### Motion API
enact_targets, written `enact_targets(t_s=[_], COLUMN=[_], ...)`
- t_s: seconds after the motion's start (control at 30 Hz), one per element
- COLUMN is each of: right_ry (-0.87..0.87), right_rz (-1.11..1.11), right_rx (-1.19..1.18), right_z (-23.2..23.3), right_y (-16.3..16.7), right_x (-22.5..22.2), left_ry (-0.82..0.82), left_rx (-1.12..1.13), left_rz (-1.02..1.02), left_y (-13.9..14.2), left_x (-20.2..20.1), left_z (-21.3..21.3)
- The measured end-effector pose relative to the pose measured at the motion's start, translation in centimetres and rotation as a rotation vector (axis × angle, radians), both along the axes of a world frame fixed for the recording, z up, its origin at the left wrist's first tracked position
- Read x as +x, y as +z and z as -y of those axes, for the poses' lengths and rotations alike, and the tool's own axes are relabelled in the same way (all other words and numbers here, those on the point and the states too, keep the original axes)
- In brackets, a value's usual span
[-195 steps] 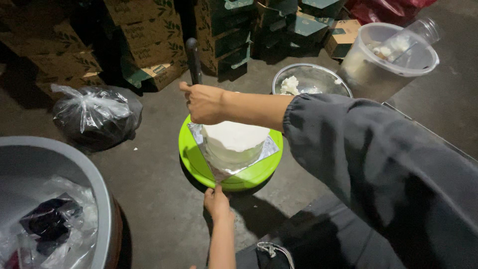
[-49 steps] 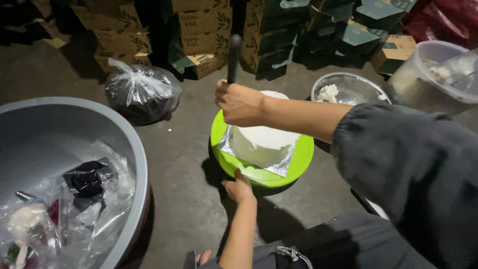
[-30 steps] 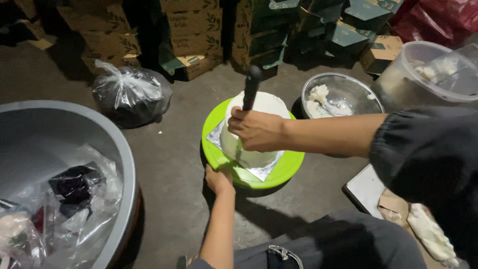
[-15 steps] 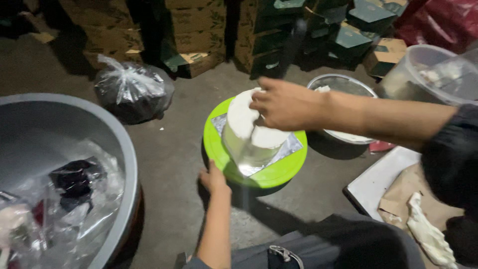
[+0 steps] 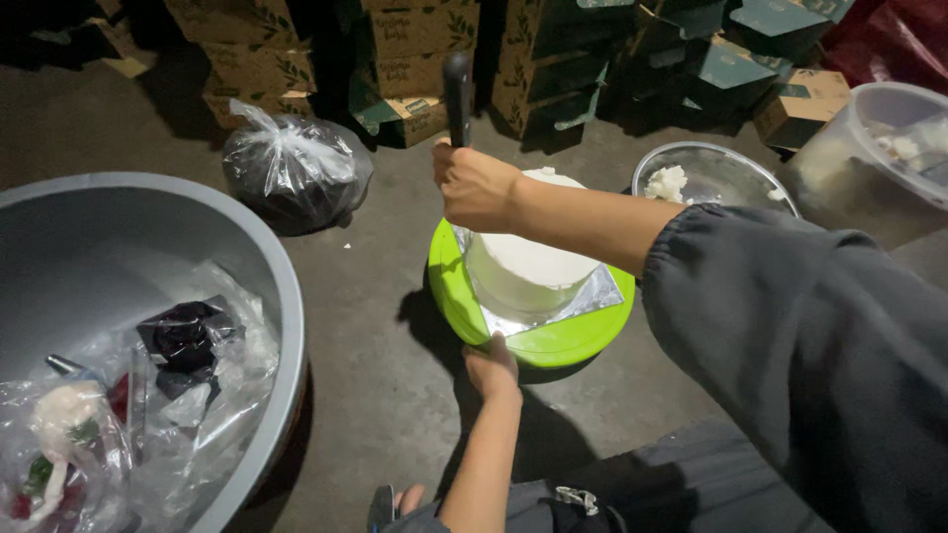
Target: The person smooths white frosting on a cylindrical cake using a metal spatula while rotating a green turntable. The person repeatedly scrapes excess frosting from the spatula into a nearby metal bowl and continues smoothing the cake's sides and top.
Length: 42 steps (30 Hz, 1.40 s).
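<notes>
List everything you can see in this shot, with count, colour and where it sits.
Cake: one, white, on the silver board.
Silver board: one, under the cake, on the turntable.
Turntable: one, bright green, on the floor at centre.
Black handle: one, upright above the cake's far side.
Metal bowl: one, silver, white cream inside, right of the cake.
Plastic tub: one, translucent, far right.
Tied plastic bag: one, clear over dark contents, upper left.
Grey basin: one, left, holding crumpled plastic.
Cardboard boxes: many, brown and green, along the back.
Left hand: at the turntable's near edge.
Right hand: gripping the handle.
</notes>
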State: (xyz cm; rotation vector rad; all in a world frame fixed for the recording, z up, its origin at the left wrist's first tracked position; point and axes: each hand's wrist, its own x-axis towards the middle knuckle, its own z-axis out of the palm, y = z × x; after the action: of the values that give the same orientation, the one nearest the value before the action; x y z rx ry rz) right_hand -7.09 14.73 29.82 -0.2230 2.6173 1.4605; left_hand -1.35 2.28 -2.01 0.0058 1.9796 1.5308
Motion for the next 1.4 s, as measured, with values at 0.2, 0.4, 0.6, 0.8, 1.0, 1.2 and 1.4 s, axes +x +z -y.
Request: enact_targets(t_s=[0.2, 0.4, 0.6, 0.8, 1.0, 1.2, 1.4], right_ry=[0.01, 0.088, 0.195, 0.19, 0.101, 0.13, 0.097], right_rz=[0.051, 0.138, 0.05, 0.094, 0.235, 0.068, -0.106], right_rx=[-0.038, -0.129, -0.229, -0.136, -0.087, -0.357, -0.322], right_z=[1.1, 2.0, 3.3, 4.4, 3.9, 2.2, 1.0], right_y=[-1.1, -0.1, 0.3, 0.5, 1.0, 4.0, 4.6], right_x=[0.8, 4.2, 7.2, 10.2, 13.6, 14.4, 6.2], left_ry=[-0.021, -0.009, -0.166, -0.275, -0.299, -0.013, 0.113], left_rx=[0.071, 0.136, -0.109, -0.013, 0.048, 0.255, 0.01], left_rz=[-0.062, -0.053, -0.316, -0.315, -0.198, -0.183, -0.169], left_y=[-0.5, 0.5, -0.6, -0.5, 1.4, -0.7, -1.2], left_x=[-1.0, -3.4, -7.9, -10.5, -12.6, -11.3, -5.6], left_z=[-0.2, -0.3, -1.2, -1.2, -1.8, -2.2, -1.0])
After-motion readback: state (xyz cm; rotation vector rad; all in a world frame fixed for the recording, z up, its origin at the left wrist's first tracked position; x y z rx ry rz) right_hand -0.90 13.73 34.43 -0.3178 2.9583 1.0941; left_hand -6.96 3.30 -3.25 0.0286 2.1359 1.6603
